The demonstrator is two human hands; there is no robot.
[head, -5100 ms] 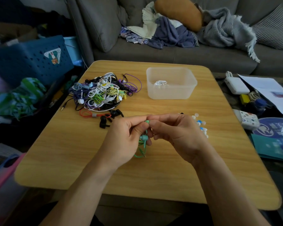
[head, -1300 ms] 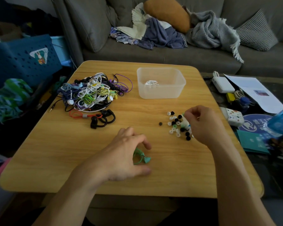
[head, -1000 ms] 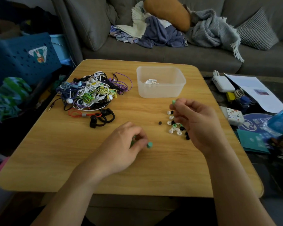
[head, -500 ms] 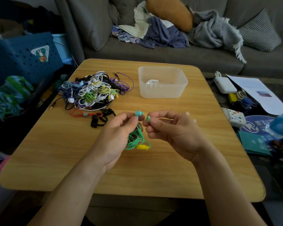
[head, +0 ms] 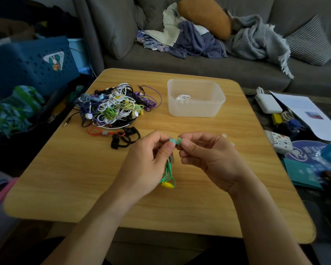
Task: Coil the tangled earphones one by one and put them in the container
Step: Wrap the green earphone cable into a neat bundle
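My left hand (head: 147, 161) is pinching the green earphones (head: 168, 173) by one bud. My right hand (head: 208, 157) is pinching its green tip (head: 179, 141) above the table (head: 65, 178).

Green earphones (head: 168, 170) dangling above table; tangled earphone pile (head: 115, 107) far-left; clear container (head: 196, 109) holding white coil (head: 182, 97).

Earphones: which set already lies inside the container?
The white coiled set in the clear container; the rest are in the tangled pile or in hand.
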